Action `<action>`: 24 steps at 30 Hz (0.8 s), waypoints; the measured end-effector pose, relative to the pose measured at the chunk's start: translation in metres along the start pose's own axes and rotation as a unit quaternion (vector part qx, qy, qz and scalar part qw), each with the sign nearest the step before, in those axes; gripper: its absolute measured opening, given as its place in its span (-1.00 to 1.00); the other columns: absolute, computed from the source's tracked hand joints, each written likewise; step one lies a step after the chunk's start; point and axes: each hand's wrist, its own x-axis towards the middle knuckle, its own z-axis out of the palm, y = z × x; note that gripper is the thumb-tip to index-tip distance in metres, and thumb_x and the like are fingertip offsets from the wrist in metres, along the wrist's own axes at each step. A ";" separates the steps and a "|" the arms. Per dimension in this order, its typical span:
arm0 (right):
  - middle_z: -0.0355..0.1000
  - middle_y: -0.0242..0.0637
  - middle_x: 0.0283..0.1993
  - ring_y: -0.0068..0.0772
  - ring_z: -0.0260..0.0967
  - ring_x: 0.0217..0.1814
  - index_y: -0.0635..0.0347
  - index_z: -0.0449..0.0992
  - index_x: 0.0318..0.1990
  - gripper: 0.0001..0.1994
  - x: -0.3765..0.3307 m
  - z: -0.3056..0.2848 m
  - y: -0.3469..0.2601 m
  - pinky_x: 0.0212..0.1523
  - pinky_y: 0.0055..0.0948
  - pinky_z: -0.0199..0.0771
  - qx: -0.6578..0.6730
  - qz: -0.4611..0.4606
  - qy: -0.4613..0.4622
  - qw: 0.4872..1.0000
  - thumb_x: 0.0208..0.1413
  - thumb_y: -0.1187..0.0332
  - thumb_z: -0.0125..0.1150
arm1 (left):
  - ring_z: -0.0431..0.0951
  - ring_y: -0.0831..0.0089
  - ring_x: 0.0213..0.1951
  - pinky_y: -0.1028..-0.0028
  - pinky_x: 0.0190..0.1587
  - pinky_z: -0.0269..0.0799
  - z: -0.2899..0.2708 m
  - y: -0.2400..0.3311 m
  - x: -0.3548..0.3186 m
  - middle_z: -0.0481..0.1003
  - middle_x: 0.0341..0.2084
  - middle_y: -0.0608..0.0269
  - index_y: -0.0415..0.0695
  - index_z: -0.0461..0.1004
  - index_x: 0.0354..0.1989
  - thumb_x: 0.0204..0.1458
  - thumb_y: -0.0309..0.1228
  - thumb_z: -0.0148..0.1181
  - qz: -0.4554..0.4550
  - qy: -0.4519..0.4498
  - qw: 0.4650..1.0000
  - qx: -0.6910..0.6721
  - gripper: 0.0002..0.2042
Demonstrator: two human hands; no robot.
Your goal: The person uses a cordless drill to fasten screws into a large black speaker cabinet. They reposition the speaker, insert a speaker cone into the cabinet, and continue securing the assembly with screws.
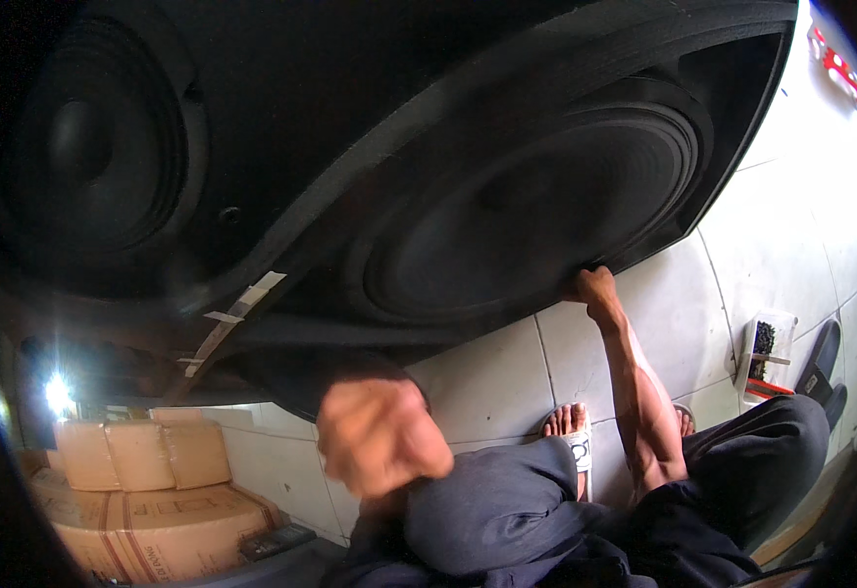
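Observation:
A large black speaker cabinet [350, 127] fills the upper view, with one round speaker cone [536, 206] at the right and another cone [85, 137] at the far left. My right hand [597, 288] is closed at the cabinet's lower edge, below the right cone, its fingertips partly hidden there. Nearer to me, my left hand [384, 436] is a blurred fist above my knee, beside a dark curved shape at the cabinet's underside. Whatever the fist holds, if anything, cannot be made out. Pale tape pieces [262, 287] stick to a strip on the cabinet front.
Cardboard boxes [174, 529] are stacked at the lower left near a bright light [58, 394]. On the white tiled floor [487, 392] at the right lie a clear tray [770, 343] of small dark pieces and black slippers [821, 367]. A red object [840, 73] is far right.

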 end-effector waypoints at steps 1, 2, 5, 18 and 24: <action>0.50 0.07 -0.35 -0.04 0.54 -0.40 0.59 0.39 -0.18 -0.68 0.002 -0.007 -0.003 -0.54 -0.37 0.46 -0.014 -0.003 0.011 1.000 0.00 0.46 -0.14 | 0.45 0.40 -0.61 0.53 -0.58 0.32 0.001 -0.001 -0.005 0.48 -0.63 0.20 -0.25 0.43 -0.57 -0.05 -0.48 0.10 -0.080 -0.042 0.993 0.072 -0.88; 0.50 0.06 -0.35 -0.04 0.54 -0.39 0.58 0.38 -0.18 -0.69 0.000 -0.009 0.001 -0.55 -0.38 0.45 -0.038 0.002 0.016 0.999 0.01 0.45 -0.13 | 0.42 0.40 -0.60 0.51 -0.57 0.25 0.001 -0.007 -0.017 0.47 -0.63 0.15 -0.33 0.47 -0.52 -0.03 -0.59 0.09 -0.138 -0.055 0.984 0.102 -0.91; 0.50 -0.01 -0.39 -0.11 0.53 -0.44 0.55 0.42 -0.26 -0.72 0.003 -0.006 0.006 -0.58 -0.40 0.41 -0.027 -0.002 0.020 0.999 0.03 0.40 -0.03 | 0.42 0.44 -0.66 0.53 -0.59 0.30 -0.001 -0.016 -0.051 0.46 -0.67 0.22 -0.27 0.48 -0.53 -0.02 -0.39 0.23 -0.393 -0.142 0.901 0.120 -0.81; 0.41 -0.07 -0.56 -0.27 0.38 -0.47 0.54 0.38 -0.50 -0.78 0.009 0.007 0.042 -0.46 -0.35 0.38 -0.077 -0.122 0.069 0.987 -0.17 0.44 0.13 | 0.57 0.18 -0.38 0.28 -0.27 0.43 0.027 -0.058 -0.147 0.55 -0.43 0.01 -0.21 0.55 -0.29 -0.01 -0.11 0.16 -0.286 -0.840 0.432 -0.164 -0.64; 0.34 -0.37 -0.63 -0.62 0.21 -0.55 0.35 0.42 -0.67 -0.80 -0.036 0.004 -0.006 -0.57 -0.52 0.21 -0.026 -0.073 0.004 0.997 -0.10 0.45 0.19 | 0.53 0.19 -0.28 0.28 -0.18 0.43 0.068 0.036 -0.215 0.53 -0.36 -0.02 -0.28 0.51 -0.22 -0.12 0.08 0.16 -0.337 -0.885 0.243 -0.210 -0.43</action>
